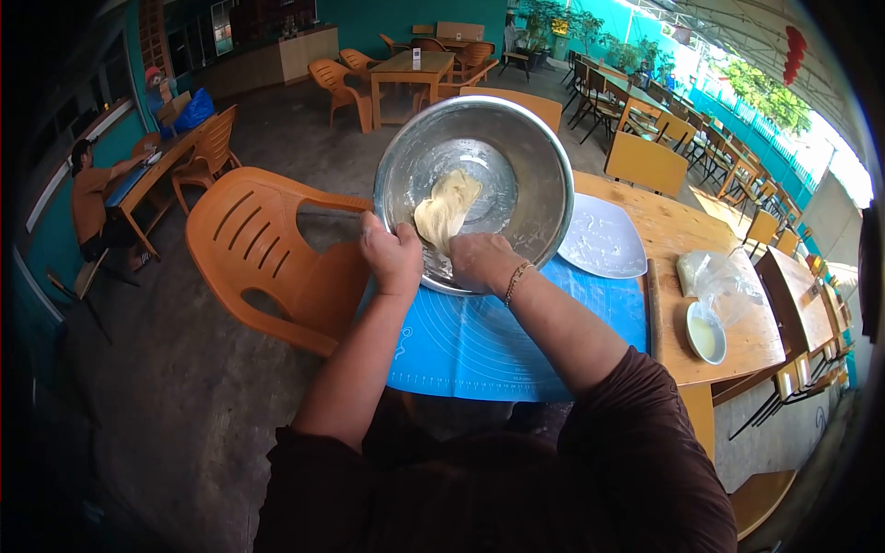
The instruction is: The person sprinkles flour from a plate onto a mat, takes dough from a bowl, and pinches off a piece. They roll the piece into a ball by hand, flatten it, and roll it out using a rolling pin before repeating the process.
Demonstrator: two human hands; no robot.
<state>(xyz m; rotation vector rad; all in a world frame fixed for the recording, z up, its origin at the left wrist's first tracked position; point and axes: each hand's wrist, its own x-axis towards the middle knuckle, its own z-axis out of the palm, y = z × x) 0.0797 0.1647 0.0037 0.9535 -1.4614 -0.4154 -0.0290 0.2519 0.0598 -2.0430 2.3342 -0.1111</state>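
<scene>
A metal mixing bowl (544,175) is tilted toward me above a blue measuring mat (479,346). My left hand (392,253) is closed on the bowl's near left rim, thumb on the inner side. Inside the bowl lies a pale, stretched lump of dough (449,205). At its lower end, my right hand (481,261), with a bracelet on the wrist, is closed on the dough; its fingertips are hidden. White flour smears the bowl's inner wall and bottom.
Right of the bowl sit a floury white plate (604,238), a rolling pin (655,309), a clear plastic bag (724,281) and a small bowl of pale liquid (706,334). An orange chair (277,240) stands left. Another person (97,198) sits at a far-left table.
</scene>
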